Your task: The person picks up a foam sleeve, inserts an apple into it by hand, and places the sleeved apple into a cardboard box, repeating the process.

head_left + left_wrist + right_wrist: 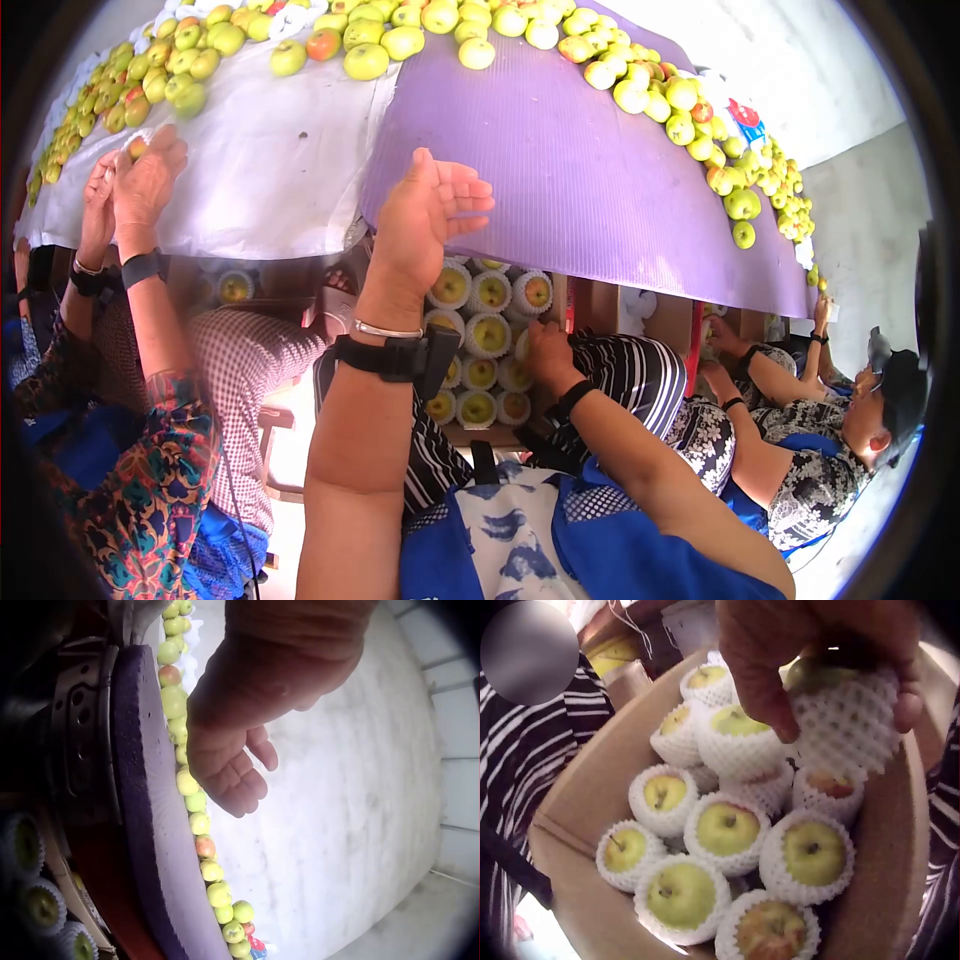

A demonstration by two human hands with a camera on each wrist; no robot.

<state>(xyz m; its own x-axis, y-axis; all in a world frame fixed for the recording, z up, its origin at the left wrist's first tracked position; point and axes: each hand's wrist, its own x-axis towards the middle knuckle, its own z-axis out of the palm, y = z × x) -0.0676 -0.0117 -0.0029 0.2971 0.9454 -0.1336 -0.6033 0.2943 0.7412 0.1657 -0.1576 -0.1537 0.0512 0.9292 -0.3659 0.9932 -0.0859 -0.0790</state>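
My left hand (425, 215) is raised over the near edge of the purple ribbed mat (540, 140), its fingers loosely bent and holding nothing; the left wrist view shows this hand (240, 727) empty too. Down at the cardboard box (577, 795), my right hand (817, 667) grips an apple in a white foam net (847, 724), above other netted apples (727, 825) standing in the box. In the head view, my right hand (548, 355) is at the box's right side and hides what it holds.
Loose green and red apples (475, 53) line the table's far side. A white sheet (270, 150) covers its left part. Another person's hands (140, 185) hold an apple at the left. Someone else sits at the right (800, 460). My knees in striped cloth (630, 380) flank the box.
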